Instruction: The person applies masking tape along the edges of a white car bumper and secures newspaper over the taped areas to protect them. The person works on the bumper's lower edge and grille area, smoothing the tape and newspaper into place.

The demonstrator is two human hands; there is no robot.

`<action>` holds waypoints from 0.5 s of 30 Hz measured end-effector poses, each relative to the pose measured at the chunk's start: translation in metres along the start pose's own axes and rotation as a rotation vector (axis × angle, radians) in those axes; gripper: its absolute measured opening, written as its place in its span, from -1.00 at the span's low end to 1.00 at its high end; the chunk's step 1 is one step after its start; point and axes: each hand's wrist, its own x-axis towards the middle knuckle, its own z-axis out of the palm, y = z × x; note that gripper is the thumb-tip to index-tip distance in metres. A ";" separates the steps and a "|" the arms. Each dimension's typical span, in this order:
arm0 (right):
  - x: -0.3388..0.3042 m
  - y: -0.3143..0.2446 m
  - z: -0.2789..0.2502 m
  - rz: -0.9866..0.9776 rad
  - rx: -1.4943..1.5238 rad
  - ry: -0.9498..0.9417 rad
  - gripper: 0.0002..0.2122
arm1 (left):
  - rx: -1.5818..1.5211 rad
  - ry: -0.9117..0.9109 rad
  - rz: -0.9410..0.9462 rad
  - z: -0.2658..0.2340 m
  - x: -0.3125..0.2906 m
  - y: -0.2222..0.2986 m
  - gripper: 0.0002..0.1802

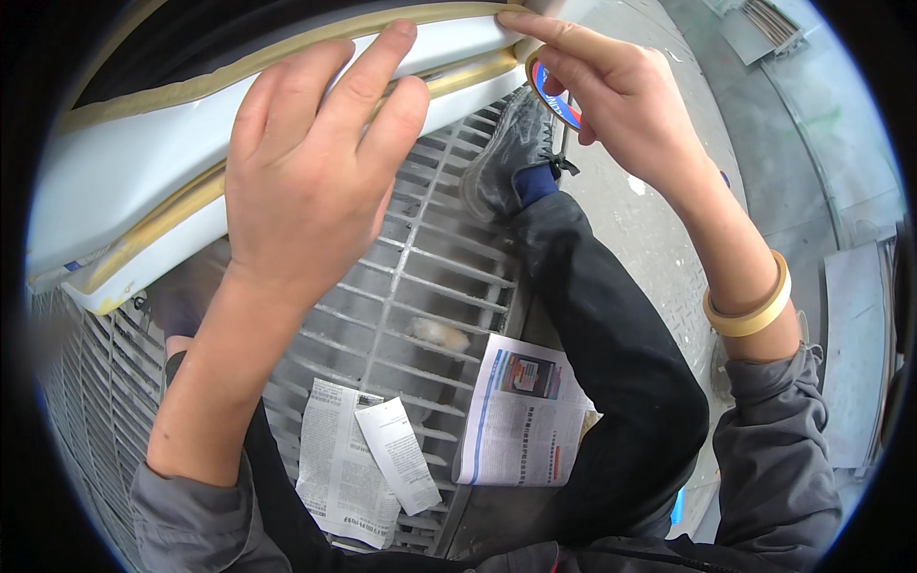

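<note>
A white curved panel (124,167), like a vehicle body part, slants across the upper left. Tan masking tape (205,84) runs along its upper edge, and a tan band (158,224) follows its lower side. My left hand (310,167) rests open over the panel, fingers spread, fingertips at the upper tape. At the panel's right end, my right hand (621,100) is closed on a tape roll (554,95) with a blue and red inner label. Its index finger stretches to the end of the upper tape. Another tape roll (745,315) hangs around my right forearm.
Below is a metal floor grating (382,296). Newspaper sheets (334,458) and a folded newspaper (511,430) lie on it between my legs. My dark shoe (501,158) stands under the panel's right end. Flat sheets (853,344) lean at the far right.
</note>
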 end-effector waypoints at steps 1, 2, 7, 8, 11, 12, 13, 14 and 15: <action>0.000 0.002 0.001 -0.050 -0.023 0.030 -0.73 | 0.002 0.000 0.000 0.001 0.001 0.002 -0.51; 0.000 0.001 0.001 -0.051 -0.028 0.034 -0.73 | 0.001 0.003 -0.006 0.003 0.003 0.004 -0.52; 0.000 0.001 0.002 -0.059 -0.052 0.046 -0.75 | -0.007 0.004 -0.037 0.009 0.009 0.015 -0.53; -0.001 0.001 0.001 -0.051 -0.054 0.041 -0.75 | -0.006 0.000 -0.040 0.011 0.011 0.018 -0.53; -0.001 0.001 0.002 -0.027 -0.039 0.042 -0.75 | -0.003 -0.015 -0.040 0.016 0.018 0.024 -0.54; -0.002 0.002 0.006 -0.023 -0.017 0.050 -0.76 | 0.003 -0.024 -0.037 0.017 0.021 0.025 -0.54; -0.001 0.003 0.007 -0.019 0.005 0.057 -0.76 | 0.010 -0.032 -0.034 0.018 0.023 0.026 -0.54; -0.001 0.002 0.007 -0.013 -0.003 0.033 -0.72 | 0.015 -0.041 -0.039 0.017 0.025 0.027 -0.54; -0.002 0.003 0.005 -0.002 -0.014 0.008 -0.68 | 0.015 -0.050 -0.045 0.017 0.026 0.029 -0.54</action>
